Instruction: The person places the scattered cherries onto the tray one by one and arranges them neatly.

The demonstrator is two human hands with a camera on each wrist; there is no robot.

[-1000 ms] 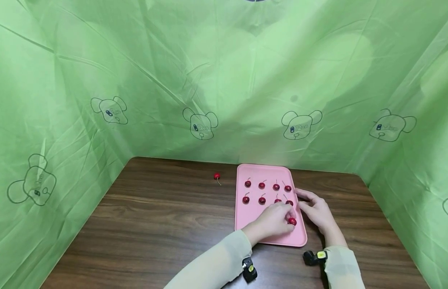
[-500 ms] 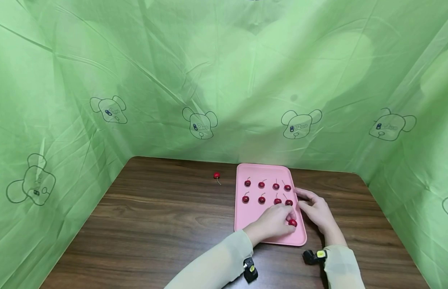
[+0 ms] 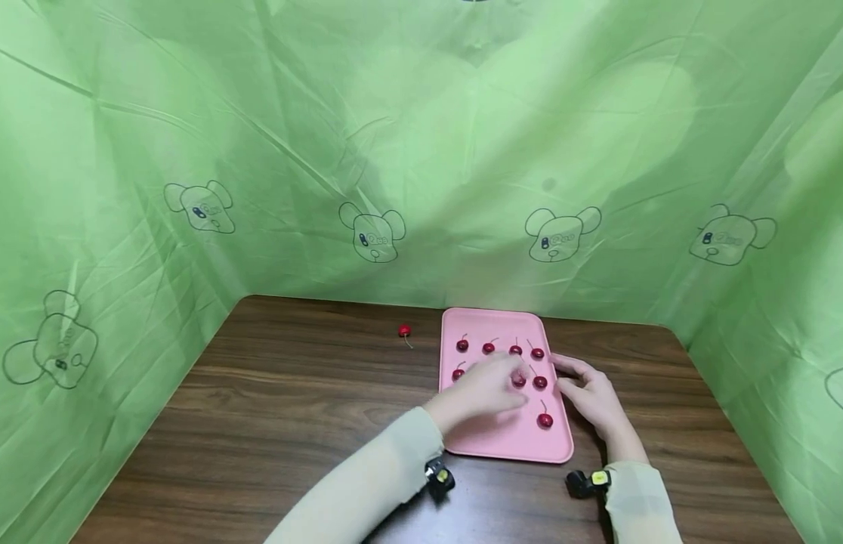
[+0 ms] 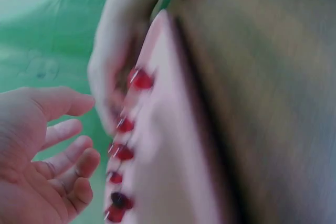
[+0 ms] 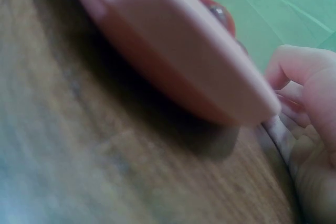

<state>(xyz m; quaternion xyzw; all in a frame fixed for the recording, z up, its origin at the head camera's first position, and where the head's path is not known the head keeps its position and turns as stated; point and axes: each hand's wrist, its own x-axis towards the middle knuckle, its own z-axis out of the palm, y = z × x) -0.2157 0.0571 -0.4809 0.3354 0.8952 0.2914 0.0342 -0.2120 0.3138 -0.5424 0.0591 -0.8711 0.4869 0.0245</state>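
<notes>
My left hand point(image 3: 486, 389) is over the pink tray point(image 3: 489, 451), with nothing between its spread, slightly bent fingers. It covers part of the second row of red cherries. Below the rows, near the tray's right side, a single cherry point(image 3: 545, 420) lies with its stem pointing up. My right hand point(image 3: 596, 404) rests against the tray's right edge, fingertips touching the rim. In the left wrist view the left hand point(image 4: 37, 156) appears empty beside blurred cherries. The right wrist view has the right hand point(image 5: 315, 114) at the tray's rim.
One more cherry point(image 3: 404, 331) lies on the brown wooden table point(image 3: 292, 393), left of the tray. Green curtains point(image 3: 421, 151) with mouse-face drawings enclose the table at the back and sides.
My left hand has let go of the cherry at the tray's lower right and moved up and left. That cherry now stays on the tray. The right hand has kept its place.
</notes>
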